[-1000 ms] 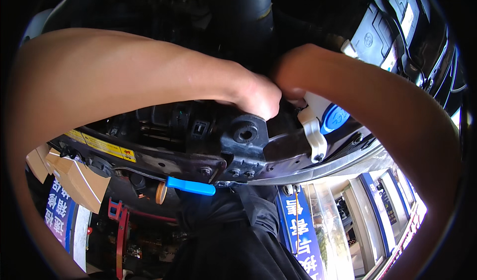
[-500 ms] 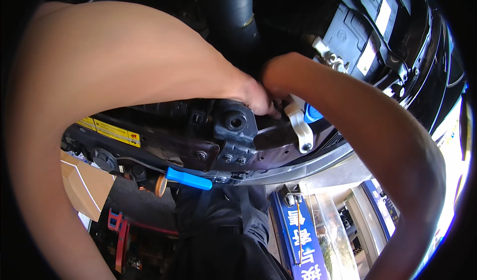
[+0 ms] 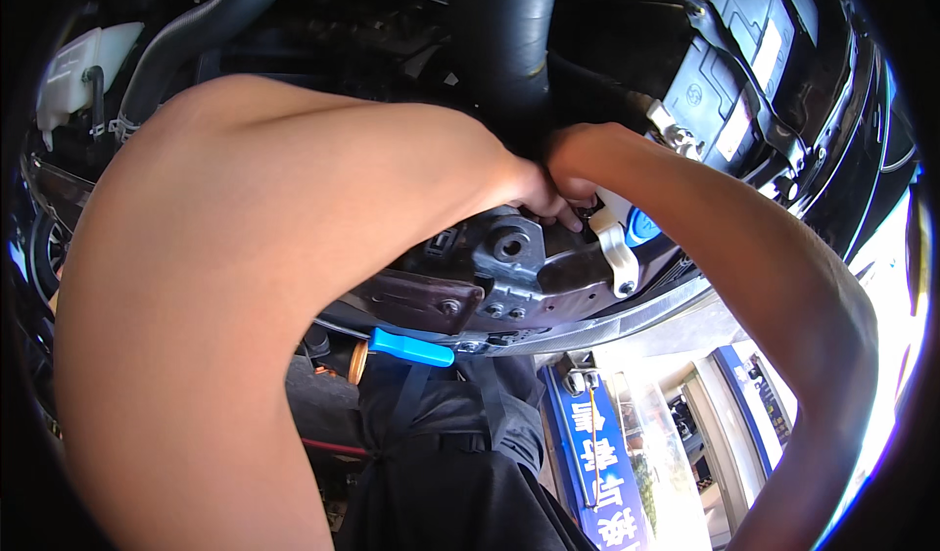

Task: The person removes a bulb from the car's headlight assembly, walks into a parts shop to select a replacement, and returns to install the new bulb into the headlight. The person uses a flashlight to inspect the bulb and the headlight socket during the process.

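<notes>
My left hand (image 3: 544,195) reaches into the dark gap behind the front crossmember of a car's engine bay. One finger points down beside a silver bracket (image 3: 614,253); the others are bent and partly hidden. Right against it, my right hand (image 3: 578,162) is bent down at the wrist with its fingers curled into the same gap. Whatever the two hands hold there is hidden. Next to them are a blue cap (image 3: 642,226) and a black mount (image 3: 510,245) with a round hole.
A blue-handled tool (image 3: 411,347) lies along the front edge, near a copper-coloured round cap (image 3: 357,362). A thick black hose (image 3: 501,42) rises behind my hands. The battery (image 3: 707,91) is at the far right, a white reservoir (image 3: 86,76) at the far left.
The view has shifted, so the engine bay parts sit further right and the white reservoir shows. My left forearm covers the yellow label. Both hands stay together in the same gap.
</notes>
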{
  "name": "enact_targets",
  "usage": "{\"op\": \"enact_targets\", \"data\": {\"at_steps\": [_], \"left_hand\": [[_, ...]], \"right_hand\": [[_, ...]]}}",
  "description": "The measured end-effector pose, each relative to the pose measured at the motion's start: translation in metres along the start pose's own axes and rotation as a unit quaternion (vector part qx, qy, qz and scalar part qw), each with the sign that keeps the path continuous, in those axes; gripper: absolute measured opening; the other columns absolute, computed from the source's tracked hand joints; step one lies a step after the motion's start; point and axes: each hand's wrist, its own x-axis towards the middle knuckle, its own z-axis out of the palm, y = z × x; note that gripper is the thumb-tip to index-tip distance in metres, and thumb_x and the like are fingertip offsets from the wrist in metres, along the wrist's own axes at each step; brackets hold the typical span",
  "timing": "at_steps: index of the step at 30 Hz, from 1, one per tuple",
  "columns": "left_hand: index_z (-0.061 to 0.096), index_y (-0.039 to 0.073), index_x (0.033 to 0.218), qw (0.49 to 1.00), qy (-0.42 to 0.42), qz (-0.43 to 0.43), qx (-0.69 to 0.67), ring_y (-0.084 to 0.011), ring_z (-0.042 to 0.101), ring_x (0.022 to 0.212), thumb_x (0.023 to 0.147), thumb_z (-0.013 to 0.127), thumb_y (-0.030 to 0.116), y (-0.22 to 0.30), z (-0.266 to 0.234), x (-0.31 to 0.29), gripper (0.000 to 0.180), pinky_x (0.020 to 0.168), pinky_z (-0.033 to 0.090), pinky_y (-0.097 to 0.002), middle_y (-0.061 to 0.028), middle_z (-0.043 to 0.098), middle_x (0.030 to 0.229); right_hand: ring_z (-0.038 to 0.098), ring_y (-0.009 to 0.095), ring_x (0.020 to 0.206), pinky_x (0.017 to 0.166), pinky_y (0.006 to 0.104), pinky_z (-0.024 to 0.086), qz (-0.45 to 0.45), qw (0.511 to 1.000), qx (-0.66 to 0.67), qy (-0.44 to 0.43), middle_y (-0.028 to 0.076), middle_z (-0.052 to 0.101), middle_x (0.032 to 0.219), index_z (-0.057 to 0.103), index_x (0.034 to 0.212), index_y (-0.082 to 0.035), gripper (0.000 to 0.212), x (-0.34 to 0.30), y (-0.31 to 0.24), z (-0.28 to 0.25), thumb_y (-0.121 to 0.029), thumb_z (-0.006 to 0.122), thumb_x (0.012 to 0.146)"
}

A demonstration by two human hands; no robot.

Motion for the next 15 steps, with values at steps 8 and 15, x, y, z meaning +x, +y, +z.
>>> {"op": "enact_targets", "data": {"at_steps": [8,15], "left_hand": [[0.065,0.004,0.143,1.000,-0.007,0.027,-0.007,-0.0320,0.057,0.137,0.107,0.058,0.038,-0.005,0.004,0.015,0.049,0.114,0.044,-0.0423,-0.0180,0.063,0.147],[0.065,0.005,0.143,0.999,-0.014,0.030,-0.011,-0.0322,0.057,0.137,0.106,0.060,0.039,-0.011,0.010,0.015,0.051,0.115,0.044,-0.0423,-0.0178,0.063,0.147]], "right_hand": [[0.075,0.028,0.108,0.089,0.0405,0.060,-0.024,0.999,0.029,0.027,0.012,0.080,0.118,0.083,0.115,-0.016,0.033,0.034,0.002,0.023,-0.012,0.084,0.082],[0.076,0.029,0.107,0.088,0.0405,0.060,-0.015,0.999,0.001,0.046,0.014,0.080,0.114,0.083,0.111,-0.009,0.035,0.024,-0.001,0.027,-0.009,0.088,0.076]]}}
